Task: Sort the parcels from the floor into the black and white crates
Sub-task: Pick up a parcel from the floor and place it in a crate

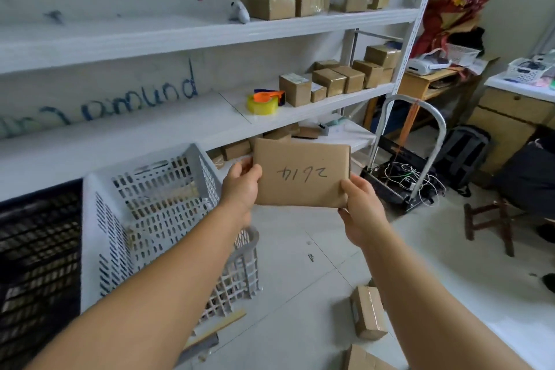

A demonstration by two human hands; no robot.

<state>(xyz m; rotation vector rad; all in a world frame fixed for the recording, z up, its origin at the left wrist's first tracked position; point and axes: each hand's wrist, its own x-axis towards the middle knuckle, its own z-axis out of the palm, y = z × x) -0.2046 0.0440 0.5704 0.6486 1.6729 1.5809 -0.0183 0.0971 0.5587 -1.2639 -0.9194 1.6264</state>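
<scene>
Parcel (301,173) (flat, brown, handwriting upside down) is gripped by my left hand (240,186) and right hand (359,204) beside the white crate (99,219).

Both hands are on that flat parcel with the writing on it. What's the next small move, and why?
Probably turn the parcel the right way up to read it. The left hand and right hand hold it by its edges above the floor, and the handwritten mark faces the camera upside down. The white crate and black crate sit just left, so the label likely decides which.
</scene>
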